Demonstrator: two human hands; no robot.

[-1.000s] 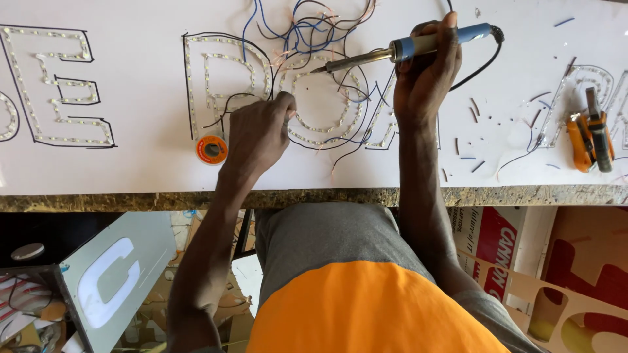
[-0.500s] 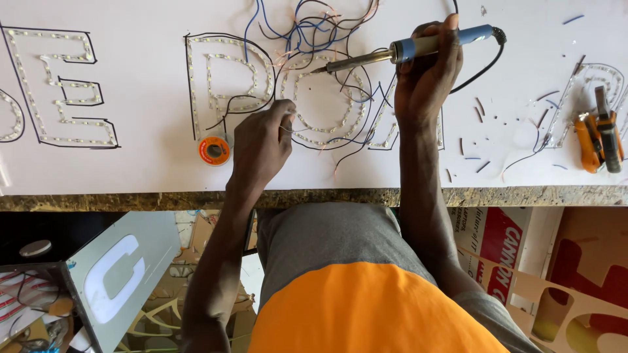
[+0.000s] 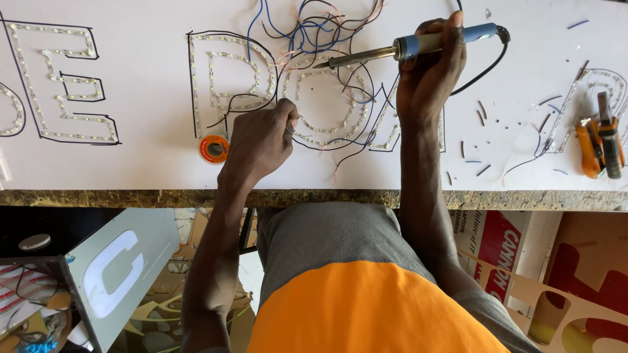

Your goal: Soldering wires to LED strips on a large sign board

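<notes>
Since the earlier frames your left hand has slid rightward along the counter, away from the orange solder spool and onto the lower edge of the round letter outline. Its fingers are now drawn narrow, pinched at a thin wire beside the strip of small lights; whether the wire is actually gripped cannot be told. The spool lies just left of those fingers, flat on the white sheet. Your right hand sits beyond and to the right, fingers wrapped fully round the blue handle of the soldering iron. The iron lies nearly level, its metal tip pointing left and poised above the tangle of blue, black and red wires at the top of the round letter, well apart from your left fingers. Its black cord loops down past the right wrist. Far to the right of both hands, orange-handled pliers rest on the counter among short wire offcuts.
</notes>
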